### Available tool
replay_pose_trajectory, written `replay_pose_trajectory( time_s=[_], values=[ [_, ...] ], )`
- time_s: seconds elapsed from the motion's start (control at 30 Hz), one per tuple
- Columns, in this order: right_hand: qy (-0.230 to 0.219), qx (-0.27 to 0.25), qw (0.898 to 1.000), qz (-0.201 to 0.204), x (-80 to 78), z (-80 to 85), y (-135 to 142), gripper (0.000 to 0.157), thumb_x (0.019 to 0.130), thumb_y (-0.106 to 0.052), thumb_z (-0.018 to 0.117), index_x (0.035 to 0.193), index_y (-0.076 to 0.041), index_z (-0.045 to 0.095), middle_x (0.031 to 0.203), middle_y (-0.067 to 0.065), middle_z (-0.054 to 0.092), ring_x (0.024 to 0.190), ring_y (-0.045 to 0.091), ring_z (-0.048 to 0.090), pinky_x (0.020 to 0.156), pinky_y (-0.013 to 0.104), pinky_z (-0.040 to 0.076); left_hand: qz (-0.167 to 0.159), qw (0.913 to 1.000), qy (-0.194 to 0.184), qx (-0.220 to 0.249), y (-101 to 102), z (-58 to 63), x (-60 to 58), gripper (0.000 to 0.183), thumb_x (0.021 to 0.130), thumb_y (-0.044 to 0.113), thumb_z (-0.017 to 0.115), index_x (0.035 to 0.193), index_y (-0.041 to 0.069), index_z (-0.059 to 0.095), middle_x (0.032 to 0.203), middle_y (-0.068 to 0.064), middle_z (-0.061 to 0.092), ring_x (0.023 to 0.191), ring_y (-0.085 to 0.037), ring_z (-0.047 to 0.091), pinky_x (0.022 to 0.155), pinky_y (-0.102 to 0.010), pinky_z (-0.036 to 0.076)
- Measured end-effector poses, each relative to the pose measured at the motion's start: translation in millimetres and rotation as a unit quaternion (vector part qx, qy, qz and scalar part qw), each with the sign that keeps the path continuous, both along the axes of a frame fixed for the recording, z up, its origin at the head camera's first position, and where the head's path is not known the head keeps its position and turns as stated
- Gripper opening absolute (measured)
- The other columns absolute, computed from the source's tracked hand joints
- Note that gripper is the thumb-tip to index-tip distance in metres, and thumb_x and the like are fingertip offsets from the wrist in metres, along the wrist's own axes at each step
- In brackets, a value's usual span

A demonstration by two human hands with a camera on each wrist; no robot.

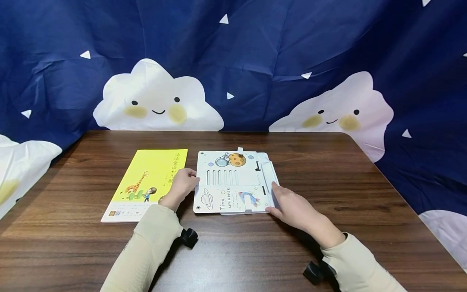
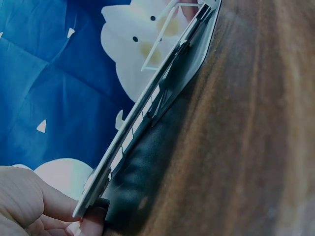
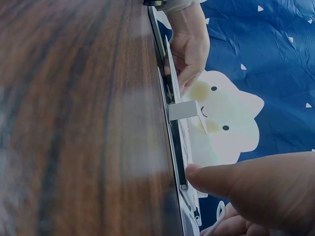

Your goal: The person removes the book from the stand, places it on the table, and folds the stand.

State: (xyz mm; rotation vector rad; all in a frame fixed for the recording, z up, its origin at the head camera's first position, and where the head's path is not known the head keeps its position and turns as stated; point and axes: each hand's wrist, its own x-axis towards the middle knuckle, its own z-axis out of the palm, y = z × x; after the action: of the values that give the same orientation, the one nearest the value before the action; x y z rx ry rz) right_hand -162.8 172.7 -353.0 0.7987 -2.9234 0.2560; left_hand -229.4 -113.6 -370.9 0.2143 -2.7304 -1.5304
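A white book stand (image 1: 249,178) with an astronaut, a planet, a rocket and the words "Tiny universe" lies folded nearly flat on the table. My left hand (image 1: 181,184) pinches its left edge; in the left wrist view the thumb (image 2: 59,201) is above the board and a finger below, with that edge raised off the table. My right hand (image 1: 296,209) grips the right edge near the front corner. Its thumb (image 3: 216,179) presses the board's side in the right wrist view, while its other fingers are partly hidden. Small white clips (image 3: 183,110) stick out from the stand.
A yellow book (image 1: 131,174) with a giraffe and a child on its cover lies left of the stand, partly under my left forearm. The brown wooden table (image 1: 248,251) reaches back to a blue curtain (image 1: 251,48) with white clouds.
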Motion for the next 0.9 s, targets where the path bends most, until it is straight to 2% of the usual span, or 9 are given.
replay_pose_trajectory(
  time_s=[0.43, 0.63, 0.9],
  values=[
    [-0.01, 0.012, 1.0, 0.022, -2.4, -2.4, 0.4, 0.056, 0.082, -0.025, 0.058, 0.118, 0.014, 0.041, 0.118, 0.027, 0.044, 0.109, 0.037, 0.041, 0.089, 0.044, 0.033, 0.0, 0.9999, 0.005, 0.015, 0.1, -1.4, 1.6, 0.02, 0.076, -0.001, 0.05, 0.091, -0.011, 0.057, 0.08, -0.017, 0.056, 0.065, -0.017, 0.053, 0.051, -0.022, 0.046],
    [-0.013, 0.021, 0.999, 0.023, -3.9, -5.7, -0.8, 0.055, 0.083, -0.026, 0.056, 0.119, 0.013, 0.041, 0.12, 0.025, 0.043, 0.111, 0.037, 0.039, 0.091, 0.043, 0.031, 0.002, 0.9999, 0.011, 0.006, -0.1, -1.6, 1.3, 0.019, 0.076, 0.0, 0.051, 0.09, -0.011, 0.058, 0.08, -0.016, 0.055, 0.066, -0.018, 0.052, 0.051, -0.021, 0.045],
    [-0.021, 0.037, 0.998, 0.035, -5.9, -6.6, -2.1, 0.057, 0.086, -0.03, 0.052, 0.12, 0.014, 0.04, 0.121, 0.028, 0.041, 0.113, 0.037, 0.036, 0.092, 0.044, 0.029, 0.005, 0.9999, 0.001, -0.009, 0.4, -0.3, 1.0, 0.02, 0.078, 0.002, 0.052, 0.092, -0.01, 0.058, 0.08, -0.015, 0.056, 0.067, -0.019, 0.052, 0.052, -0.022, 0.044]
  ],
)
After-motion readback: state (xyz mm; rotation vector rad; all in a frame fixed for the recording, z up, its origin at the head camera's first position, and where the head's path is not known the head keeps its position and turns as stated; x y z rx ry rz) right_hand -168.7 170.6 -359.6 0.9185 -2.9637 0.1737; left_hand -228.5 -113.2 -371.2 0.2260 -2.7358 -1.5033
